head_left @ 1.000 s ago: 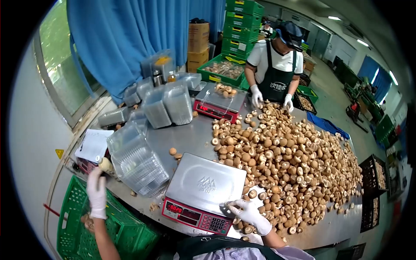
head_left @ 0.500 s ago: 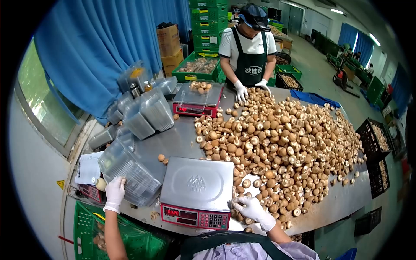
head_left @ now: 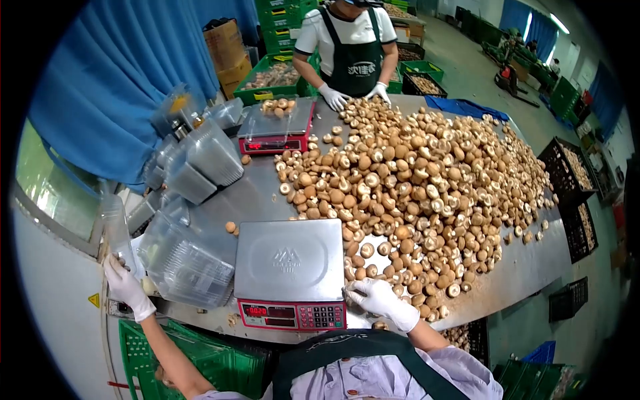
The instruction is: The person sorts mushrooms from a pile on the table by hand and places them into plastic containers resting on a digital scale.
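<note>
My left hand (head_left: 127, 287), in a white glove, pinches a clear plastic tray (head_left: 117, 230), held upright left of a stack of nested clear trays (head_left: 190, 263). My right hand (head_left: 381, 303), also gloved, rests at the right edge of a scale (head_left: 290, 260), beside the mushroom pile (head_left: 427, 193). Its fingers are drawn together; whether they hold anything is hidden. The scale has a bare silver plate and a red front panel with lit digits.
Across the table a person in a dark apron (head_left: 360, 63) has both gloved hands at the pile. A second red scale (head_left: 277, 127) bears a tray of mushrooms. More clear trays (head_left: 200, 160) stand at the left. A green crate (head_left: 193, 360) sits below the table edge.
My left hand has moved left and lifted a clear tray away from the stack. My right hand stays by the scale's edge. The whole view has shifted somewhat.
</note>
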`<state>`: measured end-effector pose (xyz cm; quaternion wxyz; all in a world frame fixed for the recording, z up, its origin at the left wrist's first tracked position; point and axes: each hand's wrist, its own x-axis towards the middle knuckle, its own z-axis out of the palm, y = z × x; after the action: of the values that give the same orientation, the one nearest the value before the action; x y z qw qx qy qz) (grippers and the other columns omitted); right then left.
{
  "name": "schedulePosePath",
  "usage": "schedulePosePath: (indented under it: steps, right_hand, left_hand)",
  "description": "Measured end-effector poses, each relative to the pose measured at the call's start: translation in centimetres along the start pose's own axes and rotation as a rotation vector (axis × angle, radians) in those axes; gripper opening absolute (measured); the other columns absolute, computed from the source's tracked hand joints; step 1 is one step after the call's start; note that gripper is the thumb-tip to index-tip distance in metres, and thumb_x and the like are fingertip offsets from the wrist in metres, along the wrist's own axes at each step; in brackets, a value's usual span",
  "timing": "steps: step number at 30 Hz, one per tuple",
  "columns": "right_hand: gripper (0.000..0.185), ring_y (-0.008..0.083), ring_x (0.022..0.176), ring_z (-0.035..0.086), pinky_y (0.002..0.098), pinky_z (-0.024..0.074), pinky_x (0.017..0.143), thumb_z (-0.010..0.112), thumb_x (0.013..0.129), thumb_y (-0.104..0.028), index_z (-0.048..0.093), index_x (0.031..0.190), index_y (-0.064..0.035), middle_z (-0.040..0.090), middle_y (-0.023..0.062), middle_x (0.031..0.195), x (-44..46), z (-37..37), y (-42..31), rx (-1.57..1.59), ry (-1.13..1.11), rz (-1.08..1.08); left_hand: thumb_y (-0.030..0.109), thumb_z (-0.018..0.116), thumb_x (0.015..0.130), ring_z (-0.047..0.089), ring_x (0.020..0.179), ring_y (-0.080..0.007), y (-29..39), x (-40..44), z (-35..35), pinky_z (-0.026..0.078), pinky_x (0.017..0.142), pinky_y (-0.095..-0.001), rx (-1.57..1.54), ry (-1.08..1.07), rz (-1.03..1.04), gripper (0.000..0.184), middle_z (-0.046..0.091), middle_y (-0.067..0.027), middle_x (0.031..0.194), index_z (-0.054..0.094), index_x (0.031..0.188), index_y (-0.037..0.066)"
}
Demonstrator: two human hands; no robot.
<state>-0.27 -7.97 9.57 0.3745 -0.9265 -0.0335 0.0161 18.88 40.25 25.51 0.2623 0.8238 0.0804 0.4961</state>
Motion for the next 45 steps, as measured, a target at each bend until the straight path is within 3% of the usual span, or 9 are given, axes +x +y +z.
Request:
schedulePosePath:
  steps: [3,6,9,15,22,27,34,40,45]
  right_hand:
    - [0.021,0.0337,0.076,0.062,0.0434,0.0502,0.067,0.058,0.088,-0.032,0.068,0.095,-0.0142,0.066,0.0136,0.082,-0.4,0.7,0.3,0.006,0.040,-0.039]
    - [0.022,0.0348,0.073,0.062,0.0445,0.0500,0.064,0.059,0.086,-0.031,0.069,0.092,-0.0125,0.065,0.0149,0.076,-1.0,1.2,0.1,-0.022,0.085,-0.058]
    - [0.021,0.0339,0.069,0.063,0.0440,0.0498,0.061,0.059,0.086,-0.029,0.068,0.092,-0.0106,0.063,0.0163,0.073,-2.2,1.2,-0.1,-0.008,0.105,-0.036]
    - [0.018,0.0330,0.070,0.062,0.0438,0.0492,0.063,0.059,0.085,-0.025,0.065,0.084,-0.0086,0.063,0.0155,0.074,-7.2,0.9,0.1,-0.036,0.098,0.124]
    - [0.016,0.0276,0.072,0.065,0.0392,0.0505,0.063,0.065,0.081,-0.029,0.068,0.082,-0.0133,0.065,0.0104,0.074,-14.9,3.3,3.7,-0.151,0.159,0.331]
    - [0.025,0.0288,0.077,0.065,0.0392,0.0509,0.069,0.069,0.078,-0.036,0.070,0.085,-0.0125,0.066,0.0122,0.078,-16.1,3.3,5.5,-0.063,0.067,0.576]
    - [0.029,0.0298,0.070,0.066,0.0390,0.0510,0.065,0.072,0.077,-0.032,0.071,0.091,-0.0074,0.067,0.0138,0.076,-14.7,3.4,7.6,-0.025,0.106,0.471]
    - [0.020,0.0300,0.068,0.065,0.0390,0.0510,0.063,0.066,0.081,-0.027,0.071,0.089,-0.0100,0.066,0.0141,0.074,-14.8,2.8,9.0,0.001,0.189,0.490]
    - [0.015,0.0294,0.072,0.066,0.0367,0.0522,0.066,0.068,0.081,-0.020,0.070,0.086,-0.0060,0.067,0.0142,0.079,-15.3,0.4,9.2,0.023,0.344,0.373]
  left_hand:
    - [0.014,0.051,0.097,0.059,0.069,-0.0165,2.9,-5.2,1.4,0.048,0.063,-0.0281,-0.145,-0.250,0.146,0.018,0.063,-0.0091,0.081,0.063,0.098,0.001]
    - [0.007,0.055,0.090,0.061,0.072,-0.0267,7.8,-11.7,3.8,0.049,0.065,-0.0362,-0.182,-0.540,0.602,0.009,0.061,-0.0113,0.080,0.064,0.090,0.004]
    - [0.016,0.062,0.084,0.058,0.070,-0.0261,6.4,-18.9,6.7,0.047,0.062,-0.0374,-0.095,-0.886,0.836,0.006,0.061,-0.0073,0.078,0.063,0.087,0.010]
    - [0.022,0.071,0.076,0.060,0.091,-0.0278,9.3,-19.9,5.9,0.047,0.079,-0.0381,-0.084,-1.223,0.694,0.028,0.065,-0.0081,0.101,0.065,0.100,0.009]
    - [0.022,0.077,0.070,0.056,0.105,-0.0296,14.1,-22.1,3.1,0.044,0.090,-0.0384,-0.320,-1.111,0.740,0.042,0.061,-0.0120,0.115,0.065,0.107,0.007]
    - [0.019,0.075,0.073,0.058,0.103,-0.0272,19.8,-29.2,2.2,0.047,0.087,-0.0386,-0.584,-1.383,0.847,0.035,0.061,-0.0102,0.115,0.064,0.105,0.008]
    - [0.038,0.075,0.070,0.043,0.125,-0.0320,21.9,-39.2,5.2,0.033,0.101,-0.0468,-0.609,-1.690,0.995,0.063,0.044,-0.0130,0.138,0.055,0.124,0.011]
    - [0.050,0.079,0.058,0.030,0.135,-0.0305,23.2,-42.1,6.8,0.018,0.106,-0.0594,-0.424,-1.548,1.094,0.081,0.036,-0.0100,0.146,0.052,0.130,0.023]
    - [0.045,0.079,0.059,0.034,0.130,-0.0335,24.4,-45.2,7.7,0.020,0.105,-0.0592,-0.387,-1.348,0.919,0.076,0.038,-0.0098,0.144,0.055,0.127,0.023]
